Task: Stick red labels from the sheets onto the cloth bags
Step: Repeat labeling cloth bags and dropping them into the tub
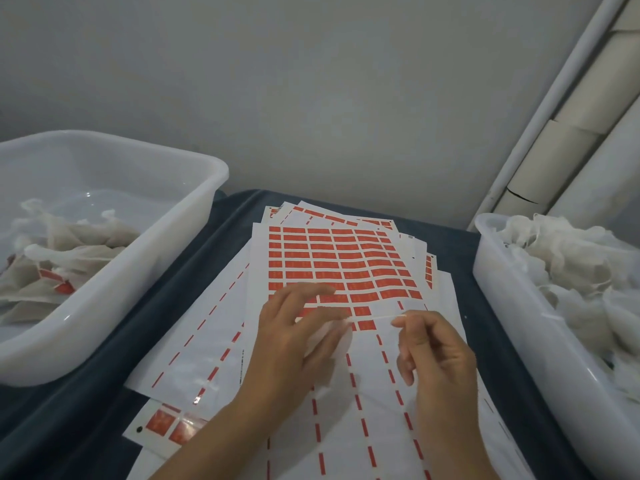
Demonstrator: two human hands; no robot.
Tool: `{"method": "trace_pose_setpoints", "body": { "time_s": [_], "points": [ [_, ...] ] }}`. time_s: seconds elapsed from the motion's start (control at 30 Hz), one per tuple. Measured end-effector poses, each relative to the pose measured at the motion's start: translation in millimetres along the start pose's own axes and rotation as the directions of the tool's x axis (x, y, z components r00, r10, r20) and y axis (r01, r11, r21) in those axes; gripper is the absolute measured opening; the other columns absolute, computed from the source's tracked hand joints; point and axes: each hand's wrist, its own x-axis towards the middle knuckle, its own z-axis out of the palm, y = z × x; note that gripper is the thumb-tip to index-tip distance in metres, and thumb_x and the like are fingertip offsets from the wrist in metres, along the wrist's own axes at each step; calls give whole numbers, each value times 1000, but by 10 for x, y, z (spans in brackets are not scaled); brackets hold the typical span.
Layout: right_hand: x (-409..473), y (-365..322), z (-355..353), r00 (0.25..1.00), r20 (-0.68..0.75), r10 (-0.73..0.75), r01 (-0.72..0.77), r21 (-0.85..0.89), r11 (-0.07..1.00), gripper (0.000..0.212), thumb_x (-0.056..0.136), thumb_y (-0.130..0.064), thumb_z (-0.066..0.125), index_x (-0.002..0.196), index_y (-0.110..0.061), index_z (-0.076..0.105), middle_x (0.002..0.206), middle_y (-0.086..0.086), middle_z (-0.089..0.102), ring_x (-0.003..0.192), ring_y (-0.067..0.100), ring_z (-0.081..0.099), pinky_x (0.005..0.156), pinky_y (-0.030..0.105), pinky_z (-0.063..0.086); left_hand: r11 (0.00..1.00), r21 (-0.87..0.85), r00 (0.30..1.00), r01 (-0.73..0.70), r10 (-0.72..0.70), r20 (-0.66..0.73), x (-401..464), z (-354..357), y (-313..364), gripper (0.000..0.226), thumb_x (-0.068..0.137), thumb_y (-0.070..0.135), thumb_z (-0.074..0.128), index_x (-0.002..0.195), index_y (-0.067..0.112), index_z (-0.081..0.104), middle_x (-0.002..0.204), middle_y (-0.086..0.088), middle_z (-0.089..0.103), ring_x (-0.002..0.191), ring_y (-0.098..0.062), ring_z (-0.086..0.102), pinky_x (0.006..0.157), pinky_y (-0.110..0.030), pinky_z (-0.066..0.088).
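Overlapping label sheets (pixel 346 261) lie on the dark blue table; the top sheet carries several rows of red labels, and its near rows are peeled bare. My left hand (pixel 294 337) and my right hand (pixel 440 355) hover over the sheet's near part. A thin pale strip (pixel 372 317), apparently a peeled label seen edge-on, stretches between them. My right thumb and forefinger pinch its right end, and my blurred left fingertips pinch its left end. Plain white cloth bags (pixel 568 268) fill the right bin. Cloth bags (pixel 62 265) with red labels lie in the left bin.
A white plastic bin (pixel 145 271) stands at the left and another white bin (pixel 509 306) at the right, both on the blue-covered table (pixel 221 244). Used sheets (pixel 194 348) with red dashed lines spread under my arms. Pale rolls (pixel 585 140) lean against the wall at the back right.
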Motion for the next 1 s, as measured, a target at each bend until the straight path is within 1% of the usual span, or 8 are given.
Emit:
{"method": "trace_pose_setpoints", "body": {
  "time_s": [0.13, 0.23, 0.33, 0.53, 0.63, 0.73, 0.9, 1.0],
  "points": [
    [-9, -48, 7, 997, 61, -43, 44, -9, 999, 19, 75, -35, 52, 81, -23, 65, 55, -11, 61, 48, 6, 54, 47, 9, 46, 914, -268, 947, 306, -264, 182, -79, -25, 92, 37, 87, 58, 42, 62, 39, 59, 72, 26, 59, 80, 9, 55, 70, -1, 40],
    [-46, -56, 49, 985, 145, -95, 98, -15, 995, 10, 79, -32, 55, 78, -26, 64, 57, -22, 62, 54, 2, 59, 47, 7, 44, 693, -331, 716, 640, -383, 583, -32, -45, 175, 55, 74, 70, 27, 62, 39, 71, 58, 12, 63, 52, -2, 57, 53, -6, 42],
    [-122, -40, 128, 911, 363, -197, 250, -103, 963, 15, 83, -31, 59, 71, -26, 66, 68, -30, 64, 67, -4, 63, 56, 5, 45, 335, -431, 545, 838, -476, 690, 73, -102, 177, 50, 75, 62, 34, 75, 34, 75, 73, 7, 72, 57, -8, 61, 50, -14, 45],
    [-174, 13, 180, 794, 596, -119, 270, -171, 948, 15, 84, -45, 56, 76, -35, 65, 71, -30, 62, 73, -6, 60, 63, 5, 44, -299, -700, 571, 648, -417, 707, 158, -337, -51, 39, 75, 29, 60, 108, 8, 63, 73, -4, 66, 35, -8, 39, 32, -13, 34],
    [-37, 1, 107, 955, 294, 39, -13, -90, 996, 21, 72, -43, 53, 76, -26, 65, 58, -15, 62, 52, 3, 56, 48, 7, 41, -191, -689, 588, 699, -395, 706, 193, -393, -83, 23, 78, 31, 55, 82, 9, 60, 57, -2, 49, 37, -7, 34, 34, -13, 32],
    [13, 50, 80, 994, 106, -20, 34, -134, 990, 17, 73, -43, 54, 78, -29, 62, 68, -16, 65, 66, -1, 62, 55, 5, 45, 204, -493, 532, 846, -379, 757, 169, -367, -3, 34, 82, 40, 52, 61, 12, 51, 53, -1, 44, 39, -7, 35, 39, -15, 32],
    [-85, 103, 172, 977, 181, -113, 152, -216, 965, 10, 82, -43, 50, 86, -38, 57, 90, -35, 64, 99, -14, 55, 71, -2, 41, 488, -115, 333, 865, -388, 859, 153, -217, 173, 51, 92, 24, 49, 41, 20, 51, 43, 4, 44, 34, -6, 35, 43, -15, 30],
    [-131, 142, 222, 974, 214, -75, 120, -209, 971, 16, 81, -43, 44, 86, -33, 56, 94, -38, 59, 96, -14, 56, 70, 0, 43, 585, -149, 356, 797, -257, 899, 133, -230, 169, 38, 92, 22, 51, 55, 25, 62, 46, 8, 46, 39, -4, 37, 44, -16, 32]
  ]
}}
